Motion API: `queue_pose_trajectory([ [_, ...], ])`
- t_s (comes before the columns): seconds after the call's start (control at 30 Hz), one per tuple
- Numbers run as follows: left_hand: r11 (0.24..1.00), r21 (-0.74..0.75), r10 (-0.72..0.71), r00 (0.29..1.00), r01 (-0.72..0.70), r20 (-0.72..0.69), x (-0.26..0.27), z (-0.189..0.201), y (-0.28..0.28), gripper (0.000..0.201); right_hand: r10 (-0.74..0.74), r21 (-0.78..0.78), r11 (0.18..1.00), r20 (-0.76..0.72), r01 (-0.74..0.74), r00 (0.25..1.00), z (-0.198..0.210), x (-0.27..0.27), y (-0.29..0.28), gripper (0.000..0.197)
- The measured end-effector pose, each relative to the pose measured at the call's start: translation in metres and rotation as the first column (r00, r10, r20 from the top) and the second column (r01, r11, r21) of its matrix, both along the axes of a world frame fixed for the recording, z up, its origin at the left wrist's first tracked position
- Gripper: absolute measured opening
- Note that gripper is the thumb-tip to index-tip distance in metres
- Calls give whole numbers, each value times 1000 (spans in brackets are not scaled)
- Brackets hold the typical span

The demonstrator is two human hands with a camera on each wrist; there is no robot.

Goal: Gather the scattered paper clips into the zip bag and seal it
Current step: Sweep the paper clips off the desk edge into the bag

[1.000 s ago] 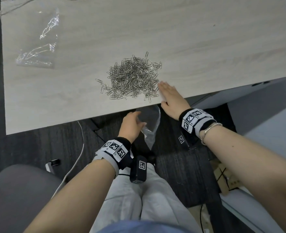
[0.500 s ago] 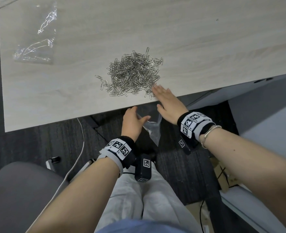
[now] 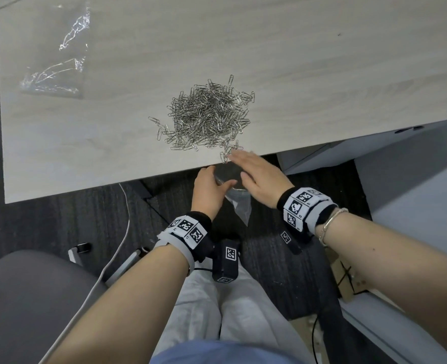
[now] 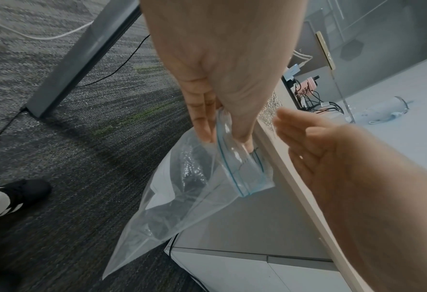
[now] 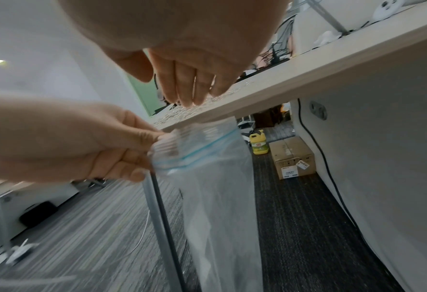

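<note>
A heap of silver paper clips (image 3: 209,116) lies on the light wooden table (image 3: 322,74) near its front edge. My left hand (image 3: 208,191) holds a clear zip bag (image 4: 194,193) with a blue zip strip just below that edge, pinching its rim between thumb and fingers (image 4: 202,118) so the mouth gapes. The bag (image 5: 214,187) hangs down toward the floor. My right hand (image 3: 256,174) is flat with straight fingers (image 5: 184,85) at the table edge, above the bag's mouth, beside a few clips (image 3: 227,153) at the very edge.
A crumpled clear plastic wrapper (image 3: 57,64) lies at the table's far left. Below the table are dark carpet, a white cable (image 3: 117,248), a table leg (image 5: 162,227), a cardboard box (image 5: 292,156) and a yellow jug (image 5: 258,142). A grey chair (image 3: 28,298) sits at lower left.
My right hand slid left and back along the table edge, off the pile's right side, until it hovers over the bag. My left hand raised the bag's mouth closer to the edge.
</note>
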State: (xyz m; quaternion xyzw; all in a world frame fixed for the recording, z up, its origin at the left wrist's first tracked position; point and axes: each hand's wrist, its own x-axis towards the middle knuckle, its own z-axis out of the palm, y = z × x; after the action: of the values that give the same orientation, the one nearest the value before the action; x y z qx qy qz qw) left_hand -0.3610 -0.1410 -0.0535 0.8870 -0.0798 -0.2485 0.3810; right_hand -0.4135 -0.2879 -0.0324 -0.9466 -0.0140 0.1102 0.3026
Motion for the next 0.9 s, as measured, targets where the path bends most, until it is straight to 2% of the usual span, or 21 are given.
queue_pose_trajectory([
  [0.1, 1000, -1, 16, 1000, -16, -4, 0, 4, 2, 48, -65, -51, 997, 0, 65, 998, -2, 21, -8, 50],
  [0.23, 1000, 0, 21, 999, -21, -28, 3, 5, 10, 61, -57, -139, 989, -61, 48, 996, -8, 40, -9, 53],
  [0.4, 1000, 8, 24, 999, -23, -29, 4, 8, 13, 58, 18, -166, 986, -83, -32, 996, -10, 31, -4, 55],
  [0.67, 1000, -24, -3, 1000, 3, -9, 1, 9, 9, 43, 143, -79, 986, -45, -147, 989, -6, 8, 8, 52],
  [0.8, 999, -44, -3, 1000, 3, -9, 2, 12, 10, 46, 43, -61, 997, 55, -40, 998, -3, 4, 3, 50],
  [0.9, 999, -35, -5, 1000, 5, -10, 0, 15, 10, 48, -58, -85, 994, 40, 62, 997, -1, 11, -5, 52],
])
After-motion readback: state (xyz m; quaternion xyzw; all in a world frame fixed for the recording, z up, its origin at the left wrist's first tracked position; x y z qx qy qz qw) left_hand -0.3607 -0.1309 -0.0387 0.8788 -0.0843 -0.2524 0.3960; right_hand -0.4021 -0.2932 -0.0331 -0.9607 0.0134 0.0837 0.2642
